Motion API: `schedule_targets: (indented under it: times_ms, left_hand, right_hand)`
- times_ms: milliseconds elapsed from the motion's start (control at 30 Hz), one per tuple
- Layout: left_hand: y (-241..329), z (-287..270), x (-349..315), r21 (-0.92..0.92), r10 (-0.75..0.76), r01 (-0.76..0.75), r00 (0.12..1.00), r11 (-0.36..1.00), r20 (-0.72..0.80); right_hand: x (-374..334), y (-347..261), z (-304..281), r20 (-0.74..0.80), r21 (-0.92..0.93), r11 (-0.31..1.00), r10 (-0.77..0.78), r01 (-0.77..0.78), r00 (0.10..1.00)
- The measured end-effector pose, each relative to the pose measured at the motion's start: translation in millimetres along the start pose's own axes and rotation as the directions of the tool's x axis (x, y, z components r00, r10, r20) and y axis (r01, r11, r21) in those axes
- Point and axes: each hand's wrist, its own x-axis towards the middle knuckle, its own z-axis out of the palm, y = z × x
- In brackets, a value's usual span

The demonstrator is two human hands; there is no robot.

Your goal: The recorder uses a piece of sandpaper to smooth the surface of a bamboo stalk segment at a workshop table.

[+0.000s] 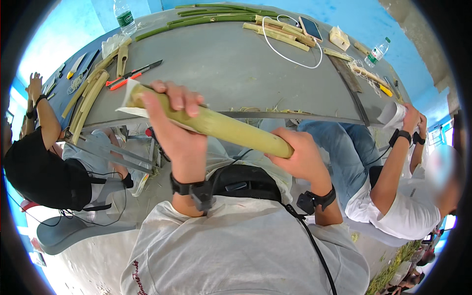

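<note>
Holding a bamboo [216,125] piece level between both fists: your left hand [169,120] wraps one end, your right hand [300,155] the other. It looks stiff, light and smooth, so grip near the ends. Table [226,64] lies beyond your hands.

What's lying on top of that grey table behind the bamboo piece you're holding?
On the grey table: split bamboo strips, a white cable, a phone, water bottles and orange-handled cutters. The held bamboo piece and left hand cover part of the near edge.
</note>
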Motion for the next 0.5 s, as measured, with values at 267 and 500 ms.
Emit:
schedule_targets:
  times_ms: [267, 500]
  left_hand:
    - [-35, 10, -17, 0.208, -0.177, 0.143, 0.972, 0.968, 0.155]
    - [-43, -10, -9, 0.192, -0.117, 0.134, 0.988, 0.972, -0.100]
  right_hand:
    - [13, -11, 2, -0.050, 0.138, 0.990, 0.004, 0.003, 0.999]
    - [14, 3, 10, 0.035, -0.067, 0.995, 0.071, -0.068, 0.997]
